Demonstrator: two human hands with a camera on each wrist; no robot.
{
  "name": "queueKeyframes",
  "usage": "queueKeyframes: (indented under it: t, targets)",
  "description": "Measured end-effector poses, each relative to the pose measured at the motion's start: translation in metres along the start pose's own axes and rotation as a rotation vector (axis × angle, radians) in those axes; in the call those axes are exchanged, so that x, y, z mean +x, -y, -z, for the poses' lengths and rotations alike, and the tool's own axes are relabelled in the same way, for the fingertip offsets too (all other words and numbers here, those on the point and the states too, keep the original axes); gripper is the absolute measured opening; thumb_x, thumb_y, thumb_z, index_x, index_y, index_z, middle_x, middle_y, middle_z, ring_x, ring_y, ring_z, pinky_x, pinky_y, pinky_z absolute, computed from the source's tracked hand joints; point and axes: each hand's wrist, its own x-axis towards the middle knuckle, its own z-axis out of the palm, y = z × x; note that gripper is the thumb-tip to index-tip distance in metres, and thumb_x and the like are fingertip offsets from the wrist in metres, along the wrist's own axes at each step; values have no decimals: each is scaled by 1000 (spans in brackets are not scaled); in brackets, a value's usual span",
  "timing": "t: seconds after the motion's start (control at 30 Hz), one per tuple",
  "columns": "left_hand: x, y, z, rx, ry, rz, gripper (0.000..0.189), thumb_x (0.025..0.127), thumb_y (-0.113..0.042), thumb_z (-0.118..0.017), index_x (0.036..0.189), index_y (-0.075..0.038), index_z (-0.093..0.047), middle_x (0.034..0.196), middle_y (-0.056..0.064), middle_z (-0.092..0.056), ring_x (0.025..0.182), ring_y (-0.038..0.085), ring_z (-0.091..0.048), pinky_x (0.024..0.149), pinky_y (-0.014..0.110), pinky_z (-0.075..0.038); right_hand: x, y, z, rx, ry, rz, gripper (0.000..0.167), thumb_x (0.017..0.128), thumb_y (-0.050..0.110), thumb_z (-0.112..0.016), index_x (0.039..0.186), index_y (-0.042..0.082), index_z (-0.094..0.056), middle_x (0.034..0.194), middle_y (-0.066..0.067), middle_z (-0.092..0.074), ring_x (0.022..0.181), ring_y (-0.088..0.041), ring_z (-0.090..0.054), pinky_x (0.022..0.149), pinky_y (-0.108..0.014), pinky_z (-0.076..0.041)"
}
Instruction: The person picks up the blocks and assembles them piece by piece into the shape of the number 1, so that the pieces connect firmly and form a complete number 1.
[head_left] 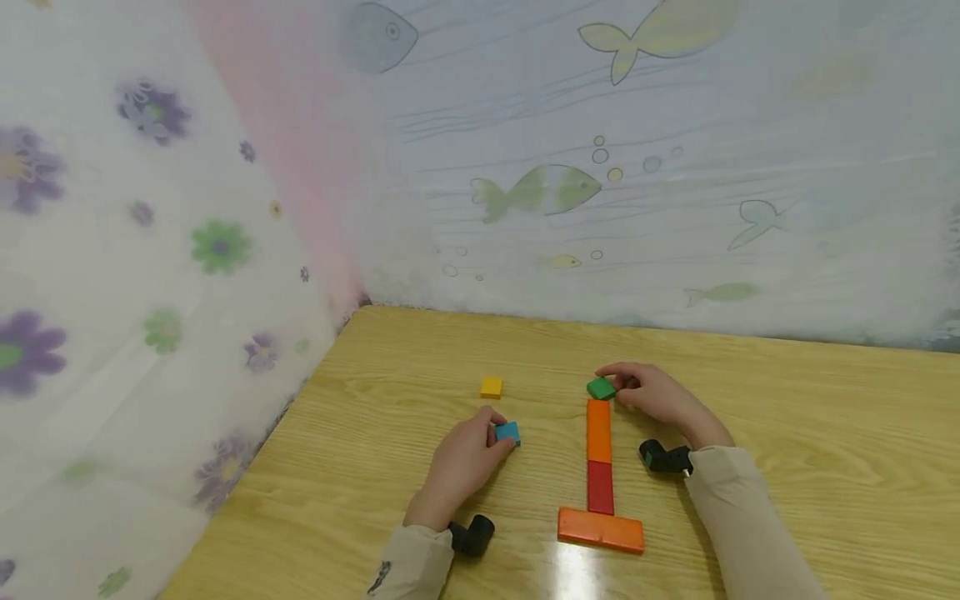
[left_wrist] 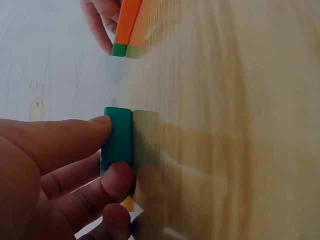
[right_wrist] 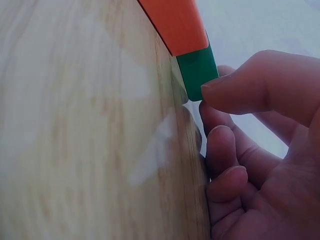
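- Fish-patterned backdrop (head_left: 675, 117) rose behind a wood-grain table (head_left: 840, 417).
- The right hand (head_left: 658, 398) pinched the green block (head_left: 601, 389), askew at the far end of an orange block (head_left: 598, 431); setting it there seemed the step in hand.
- The left hand (head_left: 462, 460) held the blue block (head_left: 509, 432) between thumb and fingers, near the yellow block (head_left: 491, 387).
- The next move likely called for squaring the green block, then releasing it.

A pale fish-patterned backdrop (head_left: 525, 108) stands behind the wood-grain table (head_left: 847, 433) — at left, a flower-patterned backdrop (head_left: 105, 267) — and bright reflection (head_left: 576, 575) lies near.
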Motion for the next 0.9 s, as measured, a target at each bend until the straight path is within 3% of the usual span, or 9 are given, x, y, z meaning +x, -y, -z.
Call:
queueKeyframes:
  t: [0.5, 0.9]
  targets:
    - [14, -11, -5, -7, 49, -11, 26, 86, -32, -58, 106, -16, -55, 65, -6, -46, 51, 10, -38, 47, 23, -29, -3, 3, 1, 3, 0, -12, 36, 86, 2, -50, 121, 6, -54, 95, -10, -53, 71, -20, -43, 61, -31, -37]
    - [34, -22, -5, -82, 99, 39, 27, 84, -29, -61, 107, -15, -58, 73, -6, -51, 58, 12, -45, 53, 26, -36, -1, 2, 2, -3, -2, -13, 37, 85, 3, -50, 122, 8, -54, 96, -9, -54, 72, -21, -43, 63, -32, -37]
